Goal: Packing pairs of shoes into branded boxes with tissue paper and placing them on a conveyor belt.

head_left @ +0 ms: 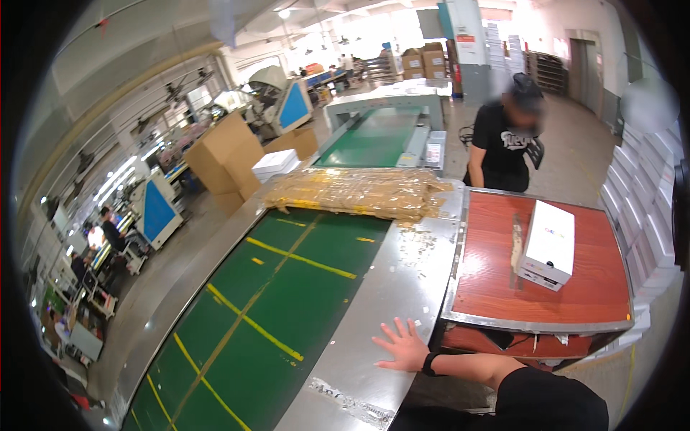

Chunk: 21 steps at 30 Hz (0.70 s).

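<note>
My right hand [404,349] rests on the metal side rail [374,316] of a conveyor, its fingers spread and nothing in them. A dark band circles the wrist, and the arm wears a black sleeve. Left of the hand lies the green conveyor belt [273,287], marked with yellow tape lines. To the right, a white lidded box [550,237] sits on a red-brown wood-grain table [489,287] with a metal edge. My left hand is out of view.
A cardboard bundle wrapped in clear tape [352,194] crosses the belt's far end. Behind it stands a tunnel-like machine [388,108]. A person in black [503,144] is beyond the table. Stacked white boxes [640,208] line the right; a big open carton [226,154] stands left.
</note>
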Available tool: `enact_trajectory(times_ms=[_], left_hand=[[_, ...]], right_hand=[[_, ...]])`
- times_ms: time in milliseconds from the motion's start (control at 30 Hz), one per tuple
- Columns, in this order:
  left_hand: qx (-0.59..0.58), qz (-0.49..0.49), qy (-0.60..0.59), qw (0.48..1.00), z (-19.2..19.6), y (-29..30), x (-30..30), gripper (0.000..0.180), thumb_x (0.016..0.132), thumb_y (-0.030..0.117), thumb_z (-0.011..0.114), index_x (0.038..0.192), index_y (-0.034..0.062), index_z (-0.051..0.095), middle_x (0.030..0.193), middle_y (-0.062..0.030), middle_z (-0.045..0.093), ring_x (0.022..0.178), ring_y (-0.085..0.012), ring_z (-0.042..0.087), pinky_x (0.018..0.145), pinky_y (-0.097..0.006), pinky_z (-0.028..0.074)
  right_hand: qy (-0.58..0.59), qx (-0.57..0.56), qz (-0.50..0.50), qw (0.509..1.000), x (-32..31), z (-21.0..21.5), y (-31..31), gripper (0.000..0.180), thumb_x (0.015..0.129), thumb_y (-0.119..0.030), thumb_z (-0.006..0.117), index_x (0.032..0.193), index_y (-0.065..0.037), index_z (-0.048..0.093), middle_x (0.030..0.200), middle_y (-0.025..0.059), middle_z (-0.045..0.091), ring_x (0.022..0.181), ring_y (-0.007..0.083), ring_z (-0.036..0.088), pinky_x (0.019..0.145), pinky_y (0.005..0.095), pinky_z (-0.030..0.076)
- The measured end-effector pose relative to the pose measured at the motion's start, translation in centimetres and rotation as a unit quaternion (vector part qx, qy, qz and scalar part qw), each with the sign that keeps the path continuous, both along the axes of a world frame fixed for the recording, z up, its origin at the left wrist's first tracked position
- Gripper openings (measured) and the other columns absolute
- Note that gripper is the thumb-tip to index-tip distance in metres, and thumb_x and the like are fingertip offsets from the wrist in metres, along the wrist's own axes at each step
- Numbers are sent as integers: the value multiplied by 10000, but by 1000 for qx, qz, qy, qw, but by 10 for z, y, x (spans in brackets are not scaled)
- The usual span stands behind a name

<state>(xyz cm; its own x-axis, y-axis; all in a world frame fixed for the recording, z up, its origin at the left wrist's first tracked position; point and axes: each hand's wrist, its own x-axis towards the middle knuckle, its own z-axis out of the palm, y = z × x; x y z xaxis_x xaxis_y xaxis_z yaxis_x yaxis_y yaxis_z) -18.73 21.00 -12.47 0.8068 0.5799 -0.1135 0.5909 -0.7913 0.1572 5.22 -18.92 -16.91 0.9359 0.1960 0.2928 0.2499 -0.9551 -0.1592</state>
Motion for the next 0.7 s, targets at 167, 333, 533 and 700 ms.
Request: enact_trajectory(times_ms=[167,333,533,700], left_hand=[[86,-124,-66,986,-120,183,-69,645,990,469,488,1442,10,453,1503,-251,416,1379,-425,381,1155,-505,265],[175,-248,-132,944,-125,326,-112,637,963,433,574,1386,-37,500,1468,-270,457,1358,-404,420,1146,-456,298],[152,-286,-59,944,-128,297,-123,645,972,448,543,1416,-14,469,1483,-262,438,1370,-414,398,1148,-483,286],[48,-267,84,959,-32,48,-50,666,1006,496,433,1504,57,385,1533,-236,379,1402,-446,335,1157,-560,244]], right_hand=[[-21,5,10,1000,-6,7,0,749,903,-731,428,1463,-238,481,1537,186,386,1398,508,324,1121,697,185],[0,28,7,1000,-5,7,-8,738,910,-710,431,1472,-233,468,1550,185,362,1421,503,279,1131,691,167],[-18,44,23,999,-4,8,-6,713,910,-685,479,1443,-213,505,1539,194,374,1395,518,319,1115,694,200],[-11,21,9,1000,-6,1,-5,708,906,-678,495,1439,-212,510,1536,195,378,1391,516,327,1112,690,207]])
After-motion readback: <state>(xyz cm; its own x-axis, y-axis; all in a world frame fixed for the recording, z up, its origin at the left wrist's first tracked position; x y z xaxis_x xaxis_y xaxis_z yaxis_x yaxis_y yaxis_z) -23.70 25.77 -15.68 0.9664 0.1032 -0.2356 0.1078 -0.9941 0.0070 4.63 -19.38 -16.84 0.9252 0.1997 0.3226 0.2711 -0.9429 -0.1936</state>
